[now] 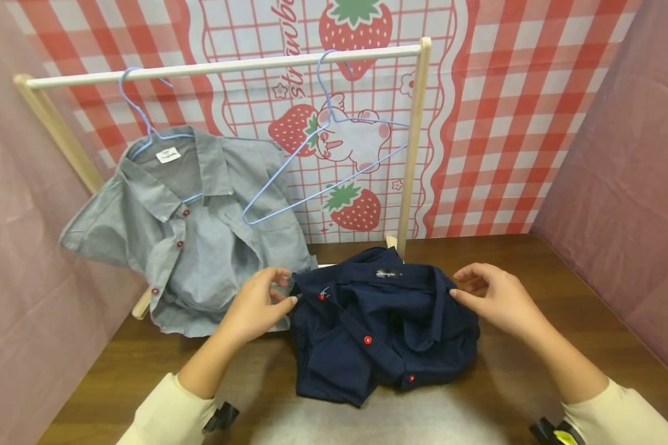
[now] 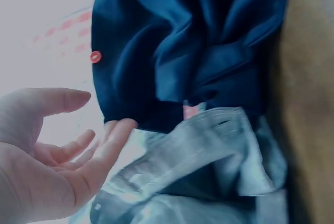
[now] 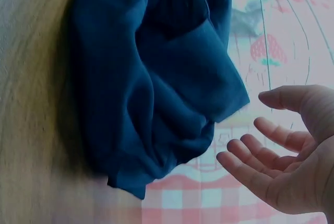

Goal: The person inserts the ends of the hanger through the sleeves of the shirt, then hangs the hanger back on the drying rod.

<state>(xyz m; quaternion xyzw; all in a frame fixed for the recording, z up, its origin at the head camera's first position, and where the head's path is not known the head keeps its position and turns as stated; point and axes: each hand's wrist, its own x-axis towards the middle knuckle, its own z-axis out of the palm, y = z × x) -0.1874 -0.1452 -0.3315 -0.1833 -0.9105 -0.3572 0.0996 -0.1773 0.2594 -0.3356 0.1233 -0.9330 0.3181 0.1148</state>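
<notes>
A navy shirt [image 1: 334, 352] with red buttons lies crumpled on the table, its collar band and dark label facing up. My left hand [image 1: 258, 304] is at the shirt's left edge, thumb and fingers spread apart. In the left wrist view the fingertips of my left hand [image 2: 68, 156] overlap the navy cloth's edge. On the other side, my right hand [image 1: 495, 296] is beside the collar with fingers loosely bent. The right wrist view shows a gap between my right hand [image 3: 292, 156] and the navy cloth [image 3: 182, 72], and nothing in its grasp.
A wooden rack [image 1: 228, 66] stands behind the shirt. From its rail hang a grey shirt [image 1: 217, 228] on a blue hanger and, to the right, a bare blue hanger [image 1: 325, 185]. Pink cloth walls flank the brown table [image 1: 540, 278]; a strawberry-print cloth [image 1: 495, 123] covers the back.
</notes>
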